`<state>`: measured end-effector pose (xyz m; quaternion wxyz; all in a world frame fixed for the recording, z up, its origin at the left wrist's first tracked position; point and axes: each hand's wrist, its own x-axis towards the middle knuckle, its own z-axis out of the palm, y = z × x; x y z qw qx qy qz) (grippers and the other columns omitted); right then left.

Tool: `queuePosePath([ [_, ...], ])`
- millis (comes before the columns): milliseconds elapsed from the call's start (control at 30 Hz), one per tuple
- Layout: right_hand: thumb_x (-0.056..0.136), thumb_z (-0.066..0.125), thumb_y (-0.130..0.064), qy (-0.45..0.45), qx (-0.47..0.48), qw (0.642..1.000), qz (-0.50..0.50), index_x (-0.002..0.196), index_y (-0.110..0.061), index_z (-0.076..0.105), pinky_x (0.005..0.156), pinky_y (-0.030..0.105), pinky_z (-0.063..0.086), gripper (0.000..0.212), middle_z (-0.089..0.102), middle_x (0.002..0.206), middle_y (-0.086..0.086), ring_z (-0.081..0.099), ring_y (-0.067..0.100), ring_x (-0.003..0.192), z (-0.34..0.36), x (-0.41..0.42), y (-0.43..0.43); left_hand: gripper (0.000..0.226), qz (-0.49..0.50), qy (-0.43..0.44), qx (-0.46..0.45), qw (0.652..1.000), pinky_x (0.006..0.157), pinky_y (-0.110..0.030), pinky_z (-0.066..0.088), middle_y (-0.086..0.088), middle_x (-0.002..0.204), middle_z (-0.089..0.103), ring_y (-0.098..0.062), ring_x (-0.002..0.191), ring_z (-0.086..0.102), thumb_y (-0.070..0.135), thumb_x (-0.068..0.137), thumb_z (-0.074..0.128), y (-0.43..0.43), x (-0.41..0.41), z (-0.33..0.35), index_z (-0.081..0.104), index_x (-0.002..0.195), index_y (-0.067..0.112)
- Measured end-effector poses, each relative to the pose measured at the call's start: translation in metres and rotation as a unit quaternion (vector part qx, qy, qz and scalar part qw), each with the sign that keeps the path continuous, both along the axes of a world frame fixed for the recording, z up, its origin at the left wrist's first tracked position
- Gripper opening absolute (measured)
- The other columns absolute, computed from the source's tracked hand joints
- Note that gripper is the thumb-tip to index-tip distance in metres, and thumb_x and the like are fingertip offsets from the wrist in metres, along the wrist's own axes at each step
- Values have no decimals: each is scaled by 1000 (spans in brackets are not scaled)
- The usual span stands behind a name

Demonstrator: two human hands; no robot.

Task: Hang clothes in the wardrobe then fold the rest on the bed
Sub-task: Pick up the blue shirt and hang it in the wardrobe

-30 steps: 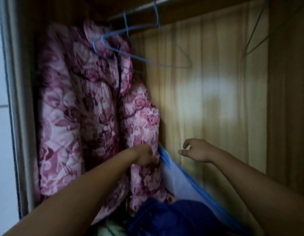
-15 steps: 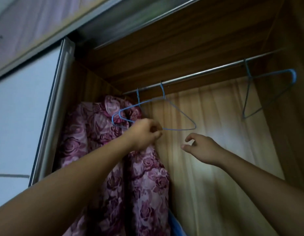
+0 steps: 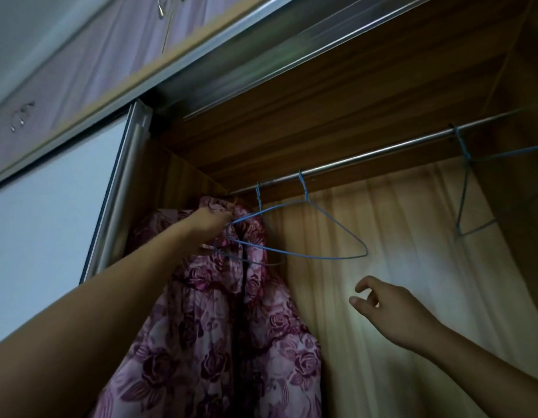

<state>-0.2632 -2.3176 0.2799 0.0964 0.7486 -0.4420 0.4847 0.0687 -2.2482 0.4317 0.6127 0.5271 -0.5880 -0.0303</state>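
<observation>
View up into the wardrobe, with the rail (image 3: 367, 156) as reference. The blue hanger (image 3: 364, 254), bare wire, hangs by its hook near the rail's left end. Its long axis runs roughly along the rail but is swung out of line, so the left tip sits higher and closer in under the rail and the right corner drops lower and points toward the rail's right end.

My left hand (image 3: 212, 227) is the nearer one. Its fingers are curled at the hanger's left tip, where the wire meets the collar of the pink jacket (image 3: 219, 342). I judge that they grip the wire, though the fingertips are hidden against the fabric. My right hand (image 3: 388, 315) holds nothing, thumb and forefinger parted. It is well below the rail and lower than the hanger's right corner, not touching it.

The jacket hangs on its own hanger at the rail's far left, beside the sliding door (image 3: 50, 206). A third hanger (image 3: 461, 200) hangs near the rail's right end. To free the blue hanger, its hook would have to lift up and off the rail, and the right hand would have to rise to steady the lower corner.
</observation>
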Motion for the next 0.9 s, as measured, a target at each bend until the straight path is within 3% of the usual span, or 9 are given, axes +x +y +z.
queuePosePath([
  [100,95,55,-53,16,-6,1000,-17,103,-38,53,73,28,52,16,63,81,-6,60,5,74,-7,-1,-4,21,-27,29,-2,999,58,-31,51,-9,62,54,-23,61,55,16,92,63,-10,1,-1,62,72,9],
  [200,96,55,-52,21,-8,1000,-21,104,-39,53,72,27,52,16,62,80,-6,60,6,73,-13,-4,-7,13,-50,42,1,998,50,-26,45,-9,60,47,-18,49,46,9,92,59,-15,-4,1,64,81,7],
  [333,96,54,-52,30,-16,999,-32,104,-38,53,74,26,50,16,60,81,-6,58,4,75,-21,-8,-7,29,-19,-12,-35,999,45,-20,30,-1,46,36,-12,37,34,11,102,43,-18,-8,7,66,84,7],
  [400,95,54,-53,30,-15,999,-33,104,-40,52,75,25,50,16,60,82,-7,58,4,76,-25,-10,-8,37,-2,-37,-61,997,38,-19,24,-1,47,35,-12,38,31,10,104,43,-20,-7,7,61,72,11],
  [467,95,53,-54,31,-11,999,-33,103,-41,51,75,24,50,15,60,82,-7,59,3,76,-29,-12,-7,39,1,-36,-80,996,41,-22,22,2,44,35,-13,43,29,7,104,44,-22,-4,7,54,66,10],
  [633,96,52,-53,39,6,999,-26,105,-40,51,74,24,50,16,60,81,-7,59,3,75,-36,-9,-8,36,24,-33,-114,993,35,-18,20,11,33,34,-6,34,26,12,105,43,-16,7,2,60,73,13],
  [733,96,52,-54,48,8,999,-16,106,-39,51,75,25,50,18,59,81,-6,58,4,76,-42,-1,-9,26,56,-32,-137,988,40,-21,22,6,40,40,-10,37,33,14,103,46,-10,14,-6,68,90,7],
  [833,96,53,-54,59,13,998,-1,105,-39,51,71,23,48,18,59,81,-6,58,4,75,-49,12,-10,24,74,-35,-143,986,33,-19,27,2,46,43,-7,34,36,12,101,50,-1,20,-24,70,88,8],
  [900,96,54,-52,61,20,998,15,103,-38,52,69,23,47,16,59,80,-7,59,5,74,-55,22,-12,23,107,-67,-130,983,37,-20,33,0,50,49,-10,41,43,13,99,52,8,24,-41,70,84,10],
])
